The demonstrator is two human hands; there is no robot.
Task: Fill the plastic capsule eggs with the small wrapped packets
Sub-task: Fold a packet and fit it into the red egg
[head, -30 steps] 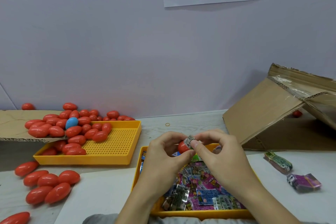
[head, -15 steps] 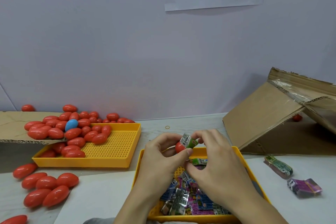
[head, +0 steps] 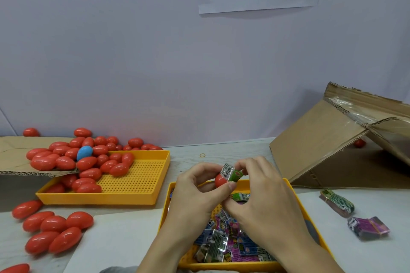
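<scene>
Two hands meet above the near yellow tray (head: pixel 297 200). Your left hand (head: pixel 195 193) pinches a red egg half (head: pixel 220 180) between thumb and fingers. Your right hand (head: pixel 264 195) curls its fingers round a small green packet (head: pixel 233 174) that pokes out of the egg half. A second green packet (head: pixel 240 196) sits tucked under your right hand; you cannot tell from here if the fingers hold it.

Below your hands, the near tray holds a pile of loose packets (head: pixel 224 244). Your wrists cover much of that pile.

To the left, another yellow tray (head: pixel 142 179) holds many red eggs (head: pixel 88 170), and one blue egg (head: pixel 84 152) lies among them. A flat piece of cardboard (head: pixel 13 157) overlaps that tray's far left corner. More red eggs (head: pixel 51 230) lie loose on the desk (head: pixel 124 235) by your left arm.

To the right, a tipped cardboard box (head: pixel 328 139) leans open. Two packet bundles (head: pixel 337 203) (head: pixel 368 227) lie on the desk just in front of it. A small rubber band (head: pixel 202 155) lies near the wall (head: pixel 133 51), between the tray of eggs and the box.
</scene>
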